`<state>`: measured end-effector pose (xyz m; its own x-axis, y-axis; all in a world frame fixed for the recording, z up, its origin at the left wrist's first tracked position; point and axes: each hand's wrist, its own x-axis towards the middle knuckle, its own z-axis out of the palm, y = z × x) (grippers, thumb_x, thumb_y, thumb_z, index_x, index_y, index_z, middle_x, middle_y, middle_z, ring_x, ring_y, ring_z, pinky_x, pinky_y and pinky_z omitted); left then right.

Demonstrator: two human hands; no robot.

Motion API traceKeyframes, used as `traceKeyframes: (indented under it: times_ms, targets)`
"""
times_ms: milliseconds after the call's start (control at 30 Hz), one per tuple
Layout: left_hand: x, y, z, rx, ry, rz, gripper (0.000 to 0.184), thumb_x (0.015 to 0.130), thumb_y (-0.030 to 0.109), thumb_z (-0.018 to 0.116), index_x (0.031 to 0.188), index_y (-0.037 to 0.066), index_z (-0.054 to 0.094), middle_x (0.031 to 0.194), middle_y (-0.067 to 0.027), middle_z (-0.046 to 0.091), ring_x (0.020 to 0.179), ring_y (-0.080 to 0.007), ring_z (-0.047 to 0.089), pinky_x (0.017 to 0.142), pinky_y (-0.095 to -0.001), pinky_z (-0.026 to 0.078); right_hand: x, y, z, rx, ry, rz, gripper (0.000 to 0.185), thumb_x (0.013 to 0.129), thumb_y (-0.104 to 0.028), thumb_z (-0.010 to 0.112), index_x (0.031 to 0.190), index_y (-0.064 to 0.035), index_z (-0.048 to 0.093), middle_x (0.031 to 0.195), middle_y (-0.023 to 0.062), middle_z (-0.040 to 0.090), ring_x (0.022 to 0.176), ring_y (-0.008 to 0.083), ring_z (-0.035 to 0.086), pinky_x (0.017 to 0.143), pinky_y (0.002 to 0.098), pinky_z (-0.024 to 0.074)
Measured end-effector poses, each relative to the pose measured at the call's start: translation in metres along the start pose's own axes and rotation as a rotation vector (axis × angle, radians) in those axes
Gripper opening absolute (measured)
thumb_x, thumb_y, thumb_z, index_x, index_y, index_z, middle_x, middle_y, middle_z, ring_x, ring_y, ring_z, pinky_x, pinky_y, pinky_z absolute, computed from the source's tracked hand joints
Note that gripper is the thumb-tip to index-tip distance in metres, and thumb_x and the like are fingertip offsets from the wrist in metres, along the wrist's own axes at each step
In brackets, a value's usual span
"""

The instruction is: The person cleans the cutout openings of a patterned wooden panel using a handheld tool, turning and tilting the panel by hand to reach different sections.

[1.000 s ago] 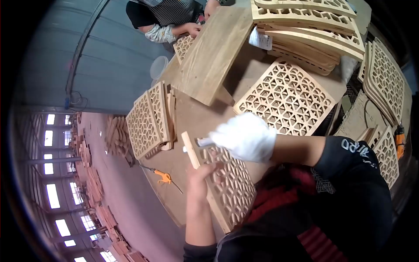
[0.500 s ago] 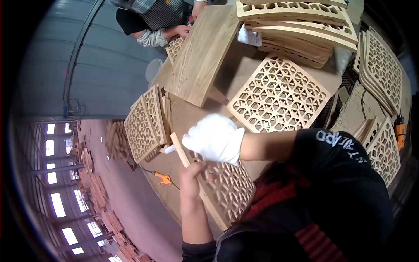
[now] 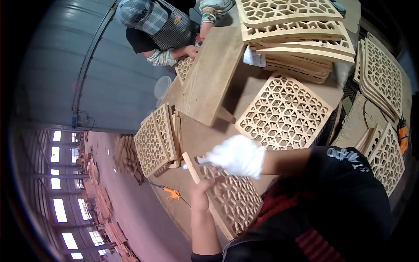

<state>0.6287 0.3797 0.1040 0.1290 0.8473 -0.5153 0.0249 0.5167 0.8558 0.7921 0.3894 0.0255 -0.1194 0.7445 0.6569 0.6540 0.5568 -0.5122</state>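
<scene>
Tilted up against my body is a wooden lattice panel (image 3: 238, 203) with a plain edge strip facing left. My bare left hand (image 3: 204, 192) is closed around that edge, thumb over the lattice side. My right hand (image 3: 238, 156), in a white glove, is over the panel's upper end, fingers closed and blurred. A small pale tool (image 3: 204, 161) sticks out of the glove toward the panel's edge; its shape is smeared. Flat on the table beyond lies another lattice panel (image 3: 286, 113).
Lattice panels (image 3: 152, 142) lean in a group at left, beside an orange air gun (image 3: 172, 192). A wooden board (image 3: 211, 74) stands near a co-worker (image 3: 161, 26). Stacked curved panels (image 3: 297, 39) are at the back; more panels (image 3: 382, 74) and an orange tool (image 3: 402, 134) at right.
The gloved right hand moved left across the panel's edge, then back right. My left hand keeps its grip. The view has shifted, showing more of the co-worker.
</scene>
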Motion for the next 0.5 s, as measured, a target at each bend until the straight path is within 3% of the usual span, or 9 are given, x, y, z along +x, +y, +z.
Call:
traceKeyframes:
  times_ms: [67,133,200,267,333,467,500]
  targets:
    - [0.004,0.001,-0.007,0.058,-0.085,-0.027,0.042,0.073,0.006,0.057,0.114,-0.002,0.057,0.100,-0.0153,0.061,0.073,-0.0201,0.060,0.048,-0.0277,0.046,-0.005,0.000,-0.019,-0.110,-0.082,0.095,0.010,0.078,-0.022,0.065,0.087,-0.0171,0.065,0.070,0.0010,0.059,0.065,0.0207,0.065,0.056,0.0354,0.0513]
    - [0.006,0.000,-0.006,-0.012,-0.105,-0.020,0.041,0.074,0.006,0.056,0.114,-0.003,0.057,0.094,-0.0158,0.062,0.068,-0.0204,0.060,0.049,-0.0285,0.046,0.010,0.001,-0.028,-0.089,-0.169,0.020,0.012,0.087,-0.019,0.059,0.093,-0.0110,0.064,0.079,0.0062,0.067,0.073,0.0236,0.069,0.062,0.0356,0.0543]
    - [0.003,0.000,-0.003,0.027,-0.045,-0.067,0.040,0.075,0.007,0.055,0.113,-0.004,0.057,0.089,-0.0160,0.063,0.063,-0.0196,0.057,0.051,-0.0283,0.046,0.031,-0.009,-0.016,-0.112,-0.278,0.016,0.012,0.087,-0.016,0.057,0.094,-0.0092,0.064,0.080,0.0083,0.067,0.076,0.0257,0.070,0.064,0.0380,0.0561]
    - [0.006,-0.001,-0.010,0.070,-0.056,-0.097,0.040,0.075,0.007,0.055,0.113,-0.004,0.057,0.087,-0.0154,0.063,0.061,-0.0193,0.057,0.052,-0.0281,0.047,0.031,-0.011,-0.004,-0.076,-0.292,0.031,0.012,0.086,-0.014,0.058,0.095,-0.0085,0.064,0.079,0.0092,0.067,0.076,0.0263,0.069,0.064,0.0392,0.0559]
    - [-0.001,0.002,-0.003,0.043,-0.014,-0.079,0.041,0.074,0.006,0.054,0.113,-0.005,0.057,0.085,-0.0154,0.062,0.061,-0.0187,0.057,0.049,-0.0269,0.046,0.013,-0.002,-0.004,-0.020,-0.026,-0.036,0.010,0.077,-0.017,0.063,0.087,-0.0147,0.064,0.069,0.0023,0.060,0.063,0.0217,0.064,0.055,0.0346,0.0519]
    - [0.002,0.001,-0.004,0.008,-0.063,-0.003,0.040,0.073,0.005,0.053,0.112,-0.005,0.057,0.085,-0.0167,0.061,0.064,-0.0184,0.058,0.044,-0.0273,0.045,0.001,0.014,-0.034,-0.049,-0.186,-0.010,0.013,0.076,-0.017,0.064,0.088,-0.0137,0.064,0.070,0.0025,0.061,0.062,0.0224,0.064,0.054,0.0350,0.0512]
    - [0.004,0.000,-0.004,0.003,-0.066,-0.003,0.039,0.073,0.005,0.053,0.111,-0.005,0.057,0.084,-0.0167,0.061,0.063,-0.0184,0.058,0.044,-0.0275,0.045,0.010,0.010,-0.031,-0.065,-0.244,0.004,0.012,0.081,-0.016,0.060,0.091,-0.0113,0.063,0.074,0.0056,0.064,0.067,0.0244,0.067,0.058,0.0367,0.0531]
